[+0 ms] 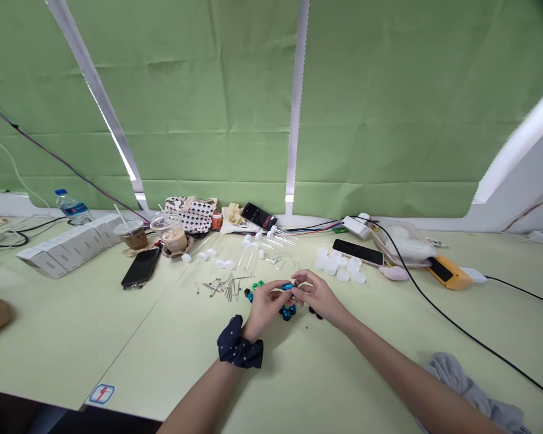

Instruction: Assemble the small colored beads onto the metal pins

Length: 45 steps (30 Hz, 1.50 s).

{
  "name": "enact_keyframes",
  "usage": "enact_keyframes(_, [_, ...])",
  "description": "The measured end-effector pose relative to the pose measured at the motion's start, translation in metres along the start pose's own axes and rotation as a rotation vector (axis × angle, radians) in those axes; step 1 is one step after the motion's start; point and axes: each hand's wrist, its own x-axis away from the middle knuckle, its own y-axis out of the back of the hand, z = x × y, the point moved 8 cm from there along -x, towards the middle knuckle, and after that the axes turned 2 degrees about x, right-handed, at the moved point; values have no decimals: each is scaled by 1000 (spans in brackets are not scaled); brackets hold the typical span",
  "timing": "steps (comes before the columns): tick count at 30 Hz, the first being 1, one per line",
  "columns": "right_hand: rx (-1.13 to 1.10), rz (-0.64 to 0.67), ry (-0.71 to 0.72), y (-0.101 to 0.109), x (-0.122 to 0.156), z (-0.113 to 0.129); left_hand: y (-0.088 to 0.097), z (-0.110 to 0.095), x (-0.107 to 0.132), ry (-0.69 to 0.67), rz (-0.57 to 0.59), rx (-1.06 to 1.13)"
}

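Head view: left hand (265,304) and right hand (314,295) meeting just right of metal pins (221,287) on table (117,337), fingers of both pinching blue bead (288,286) between them. Loose blue beads (287,312) lying right of pins, under hands. White caps (341,268) sitting farther right of pins; black phone (141,267) lying left of pins.

Pale table (326,374): beads (286,314), pins (224,286), caps (339,268), phone (140,267)
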Motion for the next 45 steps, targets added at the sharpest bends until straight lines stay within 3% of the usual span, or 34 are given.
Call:
enact_keyframes(3, [29, 5, -38, 0, 0, -4, -2, 2, 1, 9, 28, -14])
enact_keyframes(7, [53, -9, 43, 1, 0, 3, 0, 2, 0, 2, 12, -16])
enact_keyframes(11, [44, 25, -54, -2, 0, -6, 1, 1, -1, 8, 4, -31])
enact_keyframes(16, [-3, 36, 9, -2, 0, 0, 0, -1, 0, -11, 16, -25])
enact_keyframes(21, [38, 25, -67, 0, 0, -5, -1, 1, 0, -2, 21, -37])
enact_keyframes(26, [50, 7, 3, 2, 1, 3, 0, 0, -1, -15, 22, -36])
enact_keyframes(30, [23, 51, -114, -2, 1, -10, 2, 2, -1, -6, 13, -25])
enact_keyframes(35, [26, 29, -29, 1, 0, -4, 1, 3, -1, -6, 20, -25])
enact_keyframes(41, [93, 30, -141, -1, 1, -18, -1, 3, 1, -4, 28, -46])
enact_keyframes(45, [57, 17, -47, -1, 1, -9, -3, -1, 1, -16, 40, -59])
